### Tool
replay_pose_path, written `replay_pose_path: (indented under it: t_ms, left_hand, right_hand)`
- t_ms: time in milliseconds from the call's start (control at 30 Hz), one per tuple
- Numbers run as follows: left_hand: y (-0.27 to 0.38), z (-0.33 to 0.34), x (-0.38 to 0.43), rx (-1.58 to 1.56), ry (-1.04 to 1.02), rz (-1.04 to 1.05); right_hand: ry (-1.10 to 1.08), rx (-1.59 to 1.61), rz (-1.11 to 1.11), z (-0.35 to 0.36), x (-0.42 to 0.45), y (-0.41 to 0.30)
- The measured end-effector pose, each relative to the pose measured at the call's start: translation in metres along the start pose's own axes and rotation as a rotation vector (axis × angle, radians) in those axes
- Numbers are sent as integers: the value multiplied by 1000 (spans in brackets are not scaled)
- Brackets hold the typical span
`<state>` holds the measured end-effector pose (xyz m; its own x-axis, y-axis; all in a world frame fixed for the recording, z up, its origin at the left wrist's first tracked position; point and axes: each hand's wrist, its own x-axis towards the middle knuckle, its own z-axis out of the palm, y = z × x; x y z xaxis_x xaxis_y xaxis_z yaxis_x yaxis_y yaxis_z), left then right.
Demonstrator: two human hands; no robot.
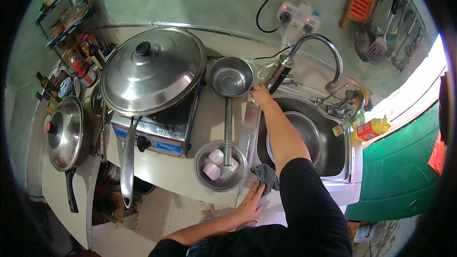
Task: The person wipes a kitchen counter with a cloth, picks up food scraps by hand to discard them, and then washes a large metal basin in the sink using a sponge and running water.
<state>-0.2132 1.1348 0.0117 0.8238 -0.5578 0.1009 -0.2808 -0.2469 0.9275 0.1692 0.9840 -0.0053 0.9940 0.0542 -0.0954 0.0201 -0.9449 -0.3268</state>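
Observation:
My left hand (250, 203) lies at the counter's front edge, its fingertips against a crumpled grey cloth (267, 178). Stretched over the sink (335, 150), my right hand (261, 95) is at the back left corner, between the rim of a metal ladle (232, 75) and the black base of an electric faucet (280, 75). Whether its fingers grip anything is unclear. The long ladle handle reaches across a metal bowl (200, 176) holding several pale pink-and-white blocks (211, 171). A metal basin (303, 125) sits in the sink, partly covered by my right arm.
Left of the ladle, a large lidded wok (153, 75) stands on a gas stove (160, 135), its handle jutting forward. Another lidded pan (68, 132) is farther left, near bottles (80, 66). A yellow bottle (369, 128) lies right of the sink. Plugged sockets (298, 19) hang above.

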Motion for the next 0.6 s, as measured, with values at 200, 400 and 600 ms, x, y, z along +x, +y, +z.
replay_pose_path:
  t_ms: [200, 400, 600]
  left_hand:
    - [-24, -24, -27, -139, -77, -38]
    - [-22, -25, -21, -148, -73, 7]
    - [-10, -40, -11, -229, 106, -38]
  right_hand:
    - [-9, 911, 345, -44, -7, -76]
    - [169, 1076, 249, -123, 4, -116]
    - [359, 1123, -17, -190, -15, -134]
